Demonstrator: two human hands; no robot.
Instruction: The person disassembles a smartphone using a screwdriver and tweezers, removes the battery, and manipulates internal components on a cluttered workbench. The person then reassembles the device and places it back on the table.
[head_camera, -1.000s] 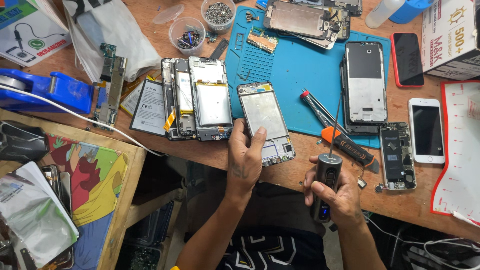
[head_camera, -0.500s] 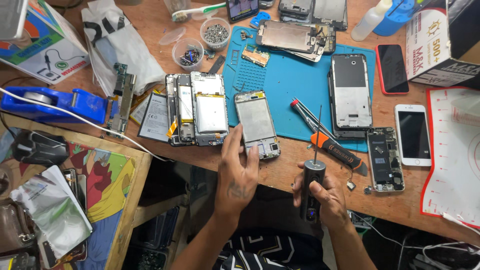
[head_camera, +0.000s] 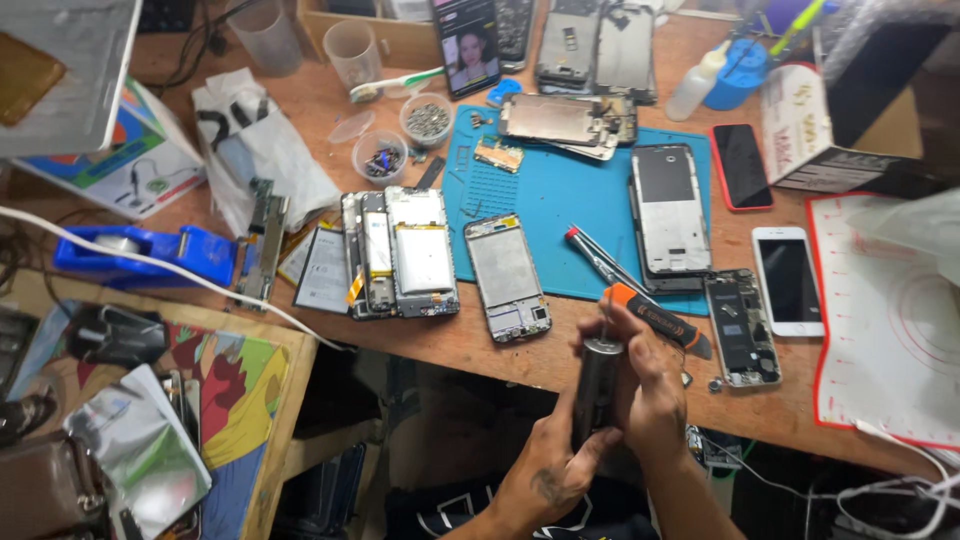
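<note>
Both hands meet on a dark cylindrical electric screwdriver (head_camera: 596, 388), held upright just in front of the wooden bench edge (head_camera: 470, 355). My left hand (head_camera: 550, 475) grips its lower end from below. My right hand (head_camera: 655, 385) wraps its upper part, fingers up by the thin bit. Just beyond the hands lies an orange-handled tool (head_camera: 660, 318). An opened phone frame (head_camera: 507, 277) lies untouched to the left, half on the blue work mat (head_camera: 560, 205).
On the bench are an opened phone with a battery (head_camera: 402, 255), a dismantled phone (head_camera: 738, 325), a white phone (head_camera: 788, 280), a red phone (head_camera: 742, 165), a red-tipped screwdriver (head_camera: 598, 255), cups of screws (head_camera: 428, 118), a blue tape dispenser (head_camera: 140, 255) and a red-edged mat (head_camera: 885, 330).
My left hand has come off the opened phone frame and joined my right hand on the electric screwdriver. The screwdriver has risen toward the bench edge. The view has tilted further up the bench.
</note>
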